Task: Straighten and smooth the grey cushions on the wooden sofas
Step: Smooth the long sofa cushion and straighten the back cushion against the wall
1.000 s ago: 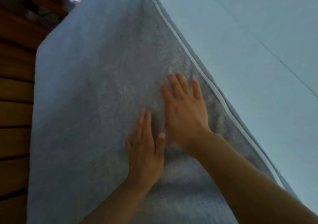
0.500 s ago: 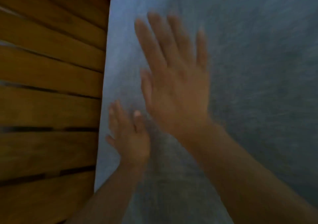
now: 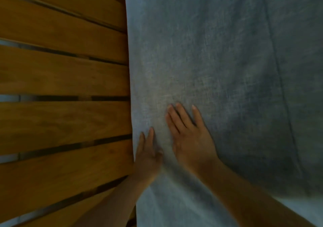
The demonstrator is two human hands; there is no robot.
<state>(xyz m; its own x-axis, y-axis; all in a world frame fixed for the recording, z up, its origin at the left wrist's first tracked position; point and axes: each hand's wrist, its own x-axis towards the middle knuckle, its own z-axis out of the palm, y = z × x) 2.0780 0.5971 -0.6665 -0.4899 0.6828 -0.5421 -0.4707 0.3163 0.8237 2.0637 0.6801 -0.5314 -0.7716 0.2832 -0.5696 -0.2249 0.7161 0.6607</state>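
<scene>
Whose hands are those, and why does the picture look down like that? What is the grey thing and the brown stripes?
There is no machine here. A person wears a camera on their head, so you see their own two hands from above. The grey thing is a soft cushion. The brown stripes are the wooden slats of a sofa beside it. The left hand lies at the cushion's edge next to the slats. The right hand lies flat on the fabric. Neither hand holds anything; both just press on the cushion.
</scene>
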